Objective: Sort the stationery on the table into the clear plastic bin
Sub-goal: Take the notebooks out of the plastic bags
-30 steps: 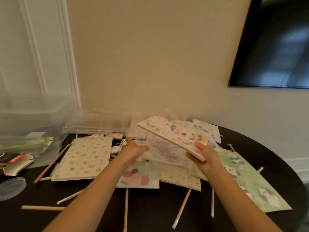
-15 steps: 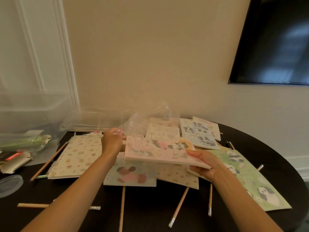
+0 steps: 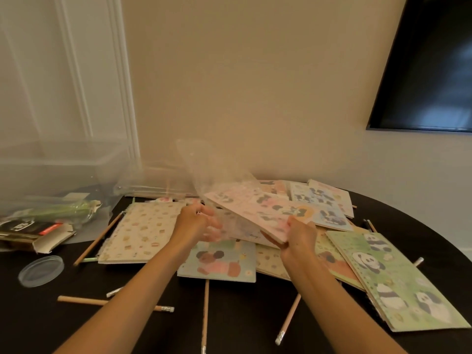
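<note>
Fingers [image 3: 293, 224] of the right hand [image 3: 300, 237] pinch the near corner of the pink panda notebook [image 3: 265, 209], tilted above the pile [image 3: 224, 264]; the left hand [image 3: 195, 223] grips a clear wrapper [image 3: 217, 175] beside it. Notebook looks light and stiff, best held by an edge; wrapper flimsy, slippery. Clear plastic bin [image 3: 63, 169] stands well left of both hands, its contents blurred

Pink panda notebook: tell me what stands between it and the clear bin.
The right hand grips the pink panda notebook. On its bin side, the left hand and a blurred clear wrapper stand in the way; the cream notebook lies flat below. The clear bin looks open.
</note>
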Tool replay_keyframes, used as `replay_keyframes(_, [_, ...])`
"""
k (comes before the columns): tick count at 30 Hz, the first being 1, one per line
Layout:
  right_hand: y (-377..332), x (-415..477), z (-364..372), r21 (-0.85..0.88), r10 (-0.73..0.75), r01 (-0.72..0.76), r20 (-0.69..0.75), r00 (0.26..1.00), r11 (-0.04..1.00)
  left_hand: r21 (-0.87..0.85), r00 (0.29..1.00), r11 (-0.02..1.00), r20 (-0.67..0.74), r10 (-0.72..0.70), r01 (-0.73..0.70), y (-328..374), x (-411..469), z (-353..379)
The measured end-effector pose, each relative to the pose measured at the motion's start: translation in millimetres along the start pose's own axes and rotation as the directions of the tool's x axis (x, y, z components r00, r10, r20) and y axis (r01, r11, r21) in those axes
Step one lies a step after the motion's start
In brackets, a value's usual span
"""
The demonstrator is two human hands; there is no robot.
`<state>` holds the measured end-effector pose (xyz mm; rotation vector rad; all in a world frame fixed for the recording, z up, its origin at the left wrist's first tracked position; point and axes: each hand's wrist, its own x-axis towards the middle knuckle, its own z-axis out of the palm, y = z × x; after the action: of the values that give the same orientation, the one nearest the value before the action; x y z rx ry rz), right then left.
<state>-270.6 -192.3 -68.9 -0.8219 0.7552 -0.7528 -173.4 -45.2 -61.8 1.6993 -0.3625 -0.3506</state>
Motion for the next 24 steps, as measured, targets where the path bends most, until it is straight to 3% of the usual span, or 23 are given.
replay_keyframes(4, [18, -11, 18, -0.081, 0.06, -0.051, 0.104, 0.993, 0.995, 0.152, 0.948, 0.974, 0.246, -0.203, 0.169, -5, -12, -5])
replay_keyframes(7, [22, -17, 17, -0.155, 0.162, -0.136, 0.166, 0.973, 0.979, 0.106, 0.943, 0.957, 0.172, -0.284, 0.269, -14, -10, -15])
replay_keyframes(11, [20, -19, 8, -0.064, 0.241, -0.233, 0.266, 0.933, 0.97, -0.015, 0.968, 0.968, -0.008, -0.252, 0.252, -30, 2, -23])
replay_keyframes(15, [12, -21, 8, 0.034, 0.222, -0.249, 0.351, 0.91, 0.968, -0.142, 0.974, 0.972, 0.154, -0.164, 0.187, -34, 7, -18])
replay_keyframes(18, [12, -22, 12, 0.073, 0.237, -0.29, 0.408, 0.882, 0.954, -0.232, 0.985, 0.966, 0.149, -0.081, 0.115, -27, 6, -12])
replay_keyframes(24, [16, -24, 33, 0.169, 0.297, -0.414, 0.469, 0.832, 0.894, -0.098, 0.947, 0.987, 0.308, -0.094, 0.13, -16, 2, -23])
